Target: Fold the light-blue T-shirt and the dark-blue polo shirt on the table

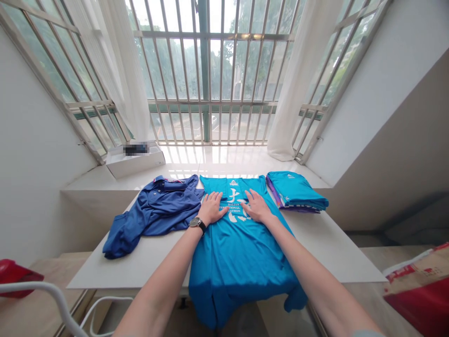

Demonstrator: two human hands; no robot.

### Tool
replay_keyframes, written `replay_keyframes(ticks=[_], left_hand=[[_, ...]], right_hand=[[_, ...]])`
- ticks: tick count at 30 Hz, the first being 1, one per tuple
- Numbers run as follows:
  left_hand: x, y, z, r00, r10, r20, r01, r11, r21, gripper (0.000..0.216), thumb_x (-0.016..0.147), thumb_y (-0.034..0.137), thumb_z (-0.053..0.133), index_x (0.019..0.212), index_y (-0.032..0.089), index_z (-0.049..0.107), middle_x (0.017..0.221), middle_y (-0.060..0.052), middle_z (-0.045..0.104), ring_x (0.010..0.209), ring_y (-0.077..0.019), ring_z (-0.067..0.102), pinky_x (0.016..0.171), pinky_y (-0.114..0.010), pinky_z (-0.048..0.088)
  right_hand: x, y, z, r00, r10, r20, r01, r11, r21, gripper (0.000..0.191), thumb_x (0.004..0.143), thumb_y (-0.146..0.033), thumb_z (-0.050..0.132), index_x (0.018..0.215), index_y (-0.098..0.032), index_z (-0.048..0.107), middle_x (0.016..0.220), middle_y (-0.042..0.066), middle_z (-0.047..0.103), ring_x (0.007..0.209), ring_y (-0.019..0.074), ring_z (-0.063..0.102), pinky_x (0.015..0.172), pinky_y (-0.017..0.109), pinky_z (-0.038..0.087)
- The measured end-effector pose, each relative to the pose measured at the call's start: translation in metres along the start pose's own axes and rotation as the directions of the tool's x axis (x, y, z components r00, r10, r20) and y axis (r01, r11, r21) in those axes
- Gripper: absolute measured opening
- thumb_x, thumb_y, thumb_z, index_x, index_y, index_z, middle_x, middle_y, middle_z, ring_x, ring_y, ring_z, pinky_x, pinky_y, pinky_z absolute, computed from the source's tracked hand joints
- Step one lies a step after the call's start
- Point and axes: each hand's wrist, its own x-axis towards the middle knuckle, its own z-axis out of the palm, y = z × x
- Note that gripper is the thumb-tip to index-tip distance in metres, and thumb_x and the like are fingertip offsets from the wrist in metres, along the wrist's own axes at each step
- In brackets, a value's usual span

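Note:
A turquoise T-shirt (238,252) with white lettering lies spread on the white table (336,248), its lower part hanging over the front edge. Both hands rest flat on its upper half. My left hand (211,208), with a black-strapped watch on the wrist, presses on the left side beside the print, fingers spread. On the right side of the print lies my right hand (257,206), its fingers stretched out and apart. A crumpled navy polo shirt (157,206) is left of the T-shirt. To the right sits a folded stack of shirts (296,189), turquoise on top and purple below.
Behind the table is a white windowsill (217,159) with a white box (135,161) at its left. Barred windows and white curtains (289,93) stand beyond. A white tubular frame (45,288) is at lower left, a red paper bag (419,292) at lower right.

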Motion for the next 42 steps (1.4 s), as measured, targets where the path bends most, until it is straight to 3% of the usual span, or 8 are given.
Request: replay_keyframes(ticks=[8,12,16,20,25,31,37,42], left_hand=[[-0.003,0.000,-0.002,1.000,0.011,0.015,-0.011,1.000,-0.006,0.061,0.094,0.059,0.046,0.141,0.021,0.049,0.151,-0.013,0.046,0.141,-0.0298,0.036,0.118,-0.050,0.023],[-0.007,-0.001,0.001,0.999,0.029,0.017,-0.029,0.999,0.014,0.061,0.095,0.058,0.045,0.143,0.021,0.047,0.152,-0.013,0.044,0.143,-0.0307,0.034,0.119,-0.051,0.022],[-0.011,0.000,0.002,0.999,0.045,0.027,-0.045,0.999,0.027,0.058,0.096,0.055,0.045,0.143,0.021,0.046,0.152,-0.013,0.044,0.144,-0.0309,0.034,0.119,-0.052,0.022],[-0.007,0.002,-0.003,0.999,0.020,0.049,-0.019,1.000,-0.012,0.056,0.095,0.052,0.048,0.141,0.020,0.048,0.152,-0.014,0.043,0.144,-0.0306,0.034,0.119,-0.051,0.023],[-0.044,0.012,-0.035,0.995,-0.082,-0.050,0.070,0.977,-0.203,0.056,0.094,0.044,0.054,0.142,0.017,0.045,0.153,-0.018,0.040,0.144,-0.0310,0.033,0.117,-0.050,0.030],[-0.208,0.034,-0.073,0.922,-0.295,-0.250,0.028,0.696,-0.718,0.029,0.097,0.042,0.049,0.112,0.022,0.065,0.131,-0.010,0.062,0.112,-0.0219,0.064,0.096,-0.035,0.054],[-0.325,0.049,-0.045,0.567,-0.822,-0.050,0.412,0.336,-0.847,0.051,0.070,0.063,0.074,0.093,0.017,0.071,0.093,-0.008,0.075,0.089,-0.0269,0.072,0.081,-0.032,0.060],[-0.328,0.053,-0.017,0.579,-0.808,0.107,0.460,0.216,-0.861,0.063,0.063,0.069,0.074,0.100,0.018,0.070,0.103,-0.011,0.075,0.096,-0.0292,0.072,0.083,-0.034,0.060]], right_hand=[[-0.097,0.014,-0.018,0.948,-0.017,-0.317,0.108,0.956,0.272,0.054,0.095,-0.053,0.043,0.137,-0.021,0.054,0.152,0.013,0.045,0.145,0.0318,0.033,0.116,0.055,0.030],[-0.208,0.037,-0.025,0.947,0.237,-0.215,0.001,0.670,0.742,0.050,0.091,-0.055,0.051,0.131,-0.026,0.060,0.141,0.009,0.058,0.131,0.0276,0.053,0.111,0.044,0.043],[-0.293,0.072,-0.008,0.715,0.699,0.008,-0.240,0.234,0.942,0.058,0.072,-0.066,0.067,0.109,-0.021,0.070,0.119,0.010,0.072,0.115,0.0317,0.065,0.096,0.037,0.055],[-0.320,0.086,0.014,0.567,0.819,0.087,-0.289,0.099,0.952,0.064,0.059,-0.067,0.076,0.102,-0.020,0.069,0.108,0.010,0.075,0.113,0.0342,0.065,0.094,0.039,0.057],[-0.310,0.066,0.023,0.628,0.776,0.059,-0.249,0.128,0.960,0.058,0.061,-0.066,0.076,0.097,-0.021,0.067,0.099,0.007,0.077,0.105,0.0320,0.069,0.092,0.038,0.057],[-0.304,0.058,0.028,0.722,0.685,0.100,-0.239,0.112,0.964,0.057,0.058,-0.062,0.081,0.093,-0.019,0.069,0.092,0.007,0.077,0.094,0.0311,0.072,0.083,0.035,0.060],[-0.301,0.054,0.042,0.709,0.689,0.153,-0.318,0.117,0.941,0.061,0.064,-0.064,0.077,0.102,-0.017,0.070,0.100,0.006,0.078,0.103,0.0294,0.070,0.085,0.028,0.058],[-0.300,0.062,0.052,0.739,0.635,0.223,-0.343,0.069,0.937,0.058,0.063,-0.059,0.082,0.099,-0.016,0.071,0.097,0.006,0.079,0.096,0.0304,0.072,0.081,0.030,0.060]])
